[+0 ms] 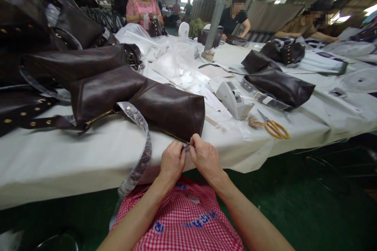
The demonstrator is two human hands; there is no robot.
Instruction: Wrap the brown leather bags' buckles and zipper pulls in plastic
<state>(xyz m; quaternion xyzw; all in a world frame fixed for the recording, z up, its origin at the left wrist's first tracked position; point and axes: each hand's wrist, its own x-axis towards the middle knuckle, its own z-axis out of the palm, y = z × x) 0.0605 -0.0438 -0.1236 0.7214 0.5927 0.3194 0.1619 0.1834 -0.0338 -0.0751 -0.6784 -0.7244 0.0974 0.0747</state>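
A dark brown leather bag (173, 108) lies on its side at the table's front edge, its brass zipper (169, 134) facing me. At the zipper's right end my left hand (173, 160) and my right hand (204, 156) meet, both with fingers pinched. Between the fingertips shows a small greyish bit, too small to name; it sits right by the zipper end. From the bag a studded strap (143, 153) wrapped in clear plastic hangs over the edge to the left of my left hand.
More brown bags (97, 90) are piled at the left. Orange-handled scissors (273, 127), a white tape dispenser (234, 100) and another bag (278, 84) lie to the right. Plastic wrapping (176, 59) covers the table's middle. A slanted pole (219, 10) rises there; several people work beyond.
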